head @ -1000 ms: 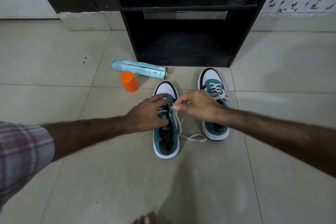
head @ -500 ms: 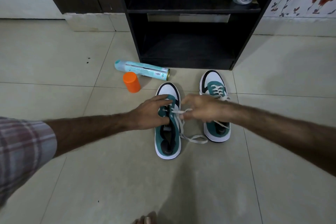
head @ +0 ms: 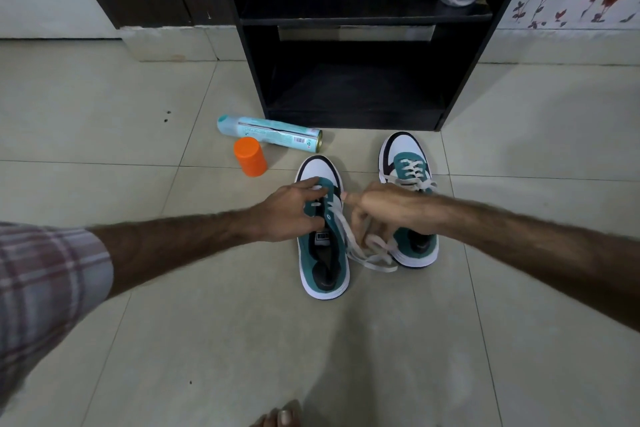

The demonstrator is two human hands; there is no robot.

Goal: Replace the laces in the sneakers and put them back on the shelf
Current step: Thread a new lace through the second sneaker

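On the tiled floor (head: 145, 288) before the shelf (head: 363, 19), your left hand (head: 287, 213) presses the near sneaker (head: 323, 253); your right hand (head: 384, 210) fingers pinch its lace (head: 372, 255).

We see a tiled floor (head: 104, 107) carrying two sneakers (head: 323, 263), a lying spray can (head: 270, 133), an orange cap (head: 250, 156) and a dark shelf (head: 353, 114).

left hand (head: 289, 213) rests on near sneaker (head: 323, 246); right hand (head: 384, 210) pinches white lace (head: 349, 236); far sneaker (head: 408, 201) laced
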